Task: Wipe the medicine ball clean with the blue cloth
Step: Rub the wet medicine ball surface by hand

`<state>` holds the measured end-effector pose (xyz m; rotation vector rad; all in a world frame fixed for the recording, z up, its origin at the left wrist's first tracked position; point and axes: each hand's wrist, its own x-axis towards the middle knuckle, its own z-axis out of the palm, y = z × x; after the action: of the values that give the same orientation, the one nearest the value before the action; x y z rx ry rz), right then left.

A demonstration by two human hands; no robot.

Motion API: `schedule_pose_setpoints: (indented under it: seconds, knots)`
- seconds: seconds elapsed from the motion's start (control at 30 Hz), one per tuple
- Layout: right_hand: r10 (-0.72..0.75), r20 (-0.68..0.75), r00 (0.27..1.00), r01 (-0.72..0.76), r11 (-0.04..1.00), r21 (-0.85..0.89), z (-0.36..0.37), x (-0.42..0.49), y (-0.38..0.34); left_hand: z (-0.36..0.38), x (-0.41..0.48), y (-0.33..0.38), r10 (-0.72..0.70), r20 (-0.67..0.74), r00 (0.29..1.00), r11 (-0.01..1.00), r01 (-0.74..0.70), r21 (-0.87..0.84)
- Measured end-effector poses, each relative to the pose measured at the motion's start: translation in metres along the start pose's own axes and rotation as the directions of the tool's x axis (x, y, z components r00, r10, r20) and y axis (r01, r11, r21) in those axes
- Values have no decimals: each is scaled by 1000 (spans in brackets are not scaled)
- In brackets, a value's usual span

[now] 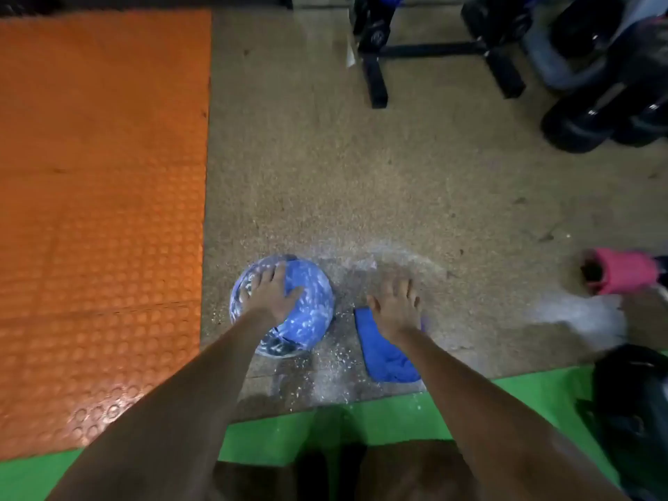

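ball (311,309) looking dusty all over, wiping not yet starting. left hand (269,294) resting flat on it; right hand (395,307), fingers spread, touching cloth (383,352) at 3 o'clock.

Gym floor, as we see it
We look down on speckled floor (361,175) dusted with white powder (578,316), an orange studded mat (101,211) left, a green mat (379,417) nearest, and a black rack (426,50) and dark weights (596,117) beyond.

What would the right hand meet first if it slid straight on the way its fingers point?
Only powder-dusted floor just beyond the right hand; the way looks free, perhaps until the far black rack foot.
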<state>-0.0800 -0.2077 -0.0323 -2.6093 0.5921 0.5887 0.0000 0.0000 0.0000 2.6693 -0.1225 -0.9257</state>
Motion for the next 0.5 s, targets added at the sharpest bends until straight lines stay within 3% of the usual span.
schedule_pose_setpoints:
  seconds: [0.13,0.2,0.3,0.37,0.5]
  knots:
    - [171,-5,985,-171,984,-55,109,51,30,42,53,-21,-47,-281,958,999,50,3]
    - [237,-81,968,-238,971,-2,158,72,41,45,69,-23,-43,-398,916,999,28,-45]
    - [341,-176,923,-328,940,98,206,87,48,43,87,-30,-85,-448,890,993,37,-116]
    - [306,-266,914,-288,952,107,224,89,50,40,91,-34,-104,-444,890,988,41,-149]
    - [271,-223,936,-267,962,47,223,86,63,37,90,-37,-135,-435,890,983,67,-169]
